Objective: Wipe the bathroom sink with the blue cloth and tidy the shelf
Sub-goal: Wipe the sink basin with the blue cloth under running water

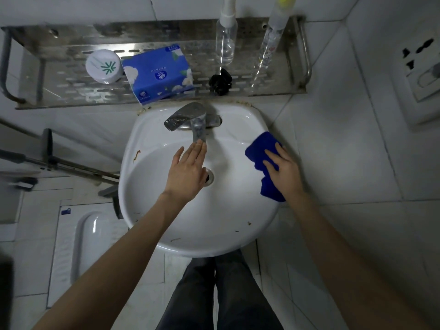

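A white sink (181,236) fills the middle of the view, with a few brown stains on its rim. The blue cloth (259,147) lies on the sink's right rim, and my right hand (284,171) presses flat on it. My left hand (188,171) hovers open over the basin, fingertips just below the chrome faucet (190,116) spout and partly covering the drain (210,177). Above the sink, the metal shelf (71,91) holds a white round jar (103,65), a blue tissue pack (158,72), a black hair clip (221,82), a clear spray bottle (226,39) and a tall clear bottle (270,46).
White tiled walls surround the sink, with a wall socket (421,67) at the right. A mop handle (59,164) leans at the left, and a squat toilet (88,236) lies on the floor below it. My legs stand under the sink's front edge.
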